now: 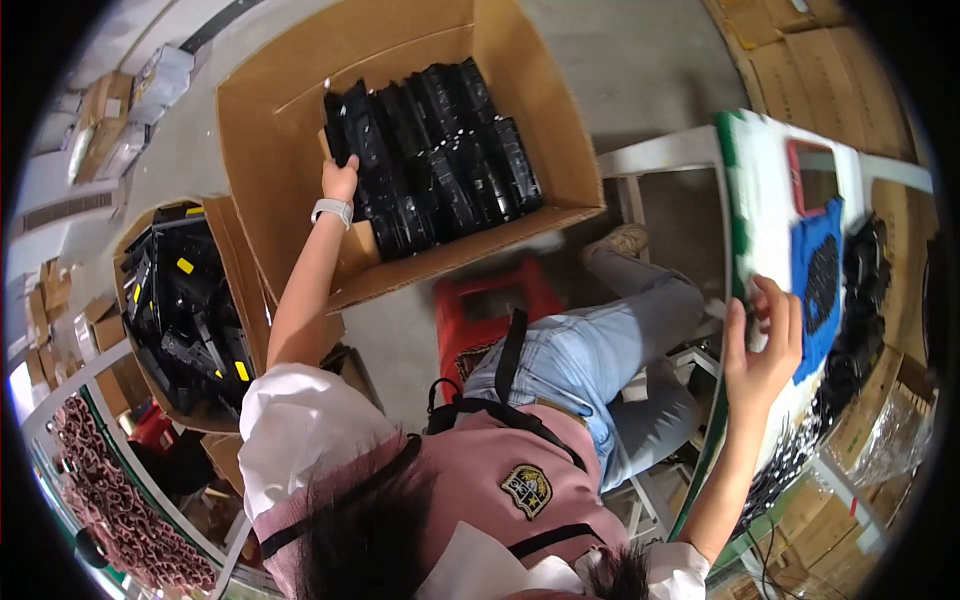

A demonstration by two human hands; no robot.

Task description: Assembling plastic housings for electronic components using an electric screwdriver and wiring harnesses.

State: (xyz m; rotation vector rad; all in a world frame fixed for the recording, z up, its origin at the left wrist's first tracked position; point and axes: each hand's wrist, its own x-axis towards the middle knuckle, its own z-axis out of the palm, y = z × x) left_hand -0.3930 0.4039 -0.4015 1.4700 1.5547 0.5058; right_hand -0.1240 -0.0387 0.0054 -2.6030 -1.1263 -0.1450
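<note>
My left hand (341, 182) reaches into a large open cardboard box (540, 90) and its fingers close on the near edge of a long black part (336, 110) at the left end of the rows. Several similar glossy black parts (430, 110) stand packed upright side by side in the box. Above the edge of a white table (755, 200) on the right is my right hand (765, 345), its fingers curved and apart from the thumb, with nothing visible between them. Near it lies a blue piece (815, 340) bearing a black mesh-like part (821, 280).
A second carton (240, 280) at the left holds jumbled black pieces (190, 300) with yellow marks. A red stool (455, 320) stands below the large box. On the table are a red frame (797, 180) and more black parts (865, 265). Stacked cartons (820, 75) line the far right.
</note>
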